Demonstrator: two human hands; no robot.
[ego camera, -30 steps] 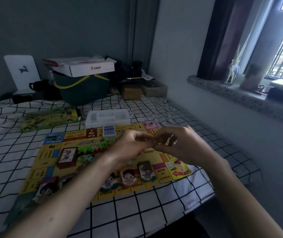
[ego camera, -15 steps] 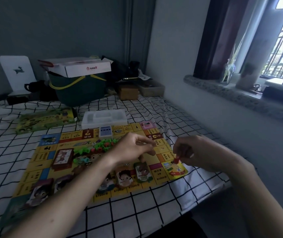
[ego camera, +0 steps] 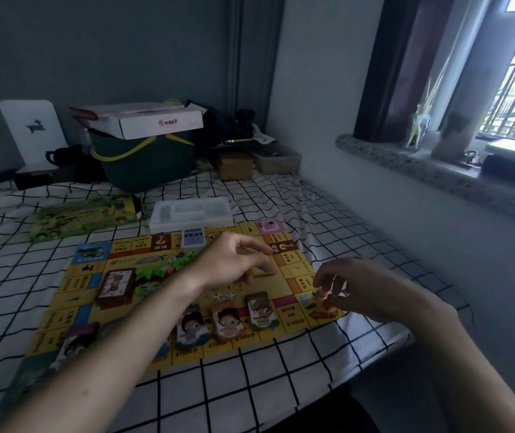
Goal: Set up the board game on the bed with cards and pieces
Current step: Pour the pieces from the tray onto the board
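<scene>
Yellow game board point(ego camera: 131, 278) lies flat on the checked bed sheet point(ego camera: 250, 385), stand-up character cards point(ego camera: 228, 320) in a row along its near edge, dice point(ego camera: 225, 295) just behind them. Left hand point(ego camera: 234, 260) reaches out over the board's middle, palm down, fingers loosely curled; whether it holds anything I cannot tell. Right hand point(ego camera: 359, 285) hovers low over the near right corner square, fingertips pinching a small red piece point(ego camera: 328, 300). White plastic tray point(ego camera: 192, 212) and green box point(ego camera: 84, 217) sit beyond the board.

small red piece point(ego camera: 328, 300) — blurred, half-hidden by fingers point(ego camera: 331, 281)
</scene>
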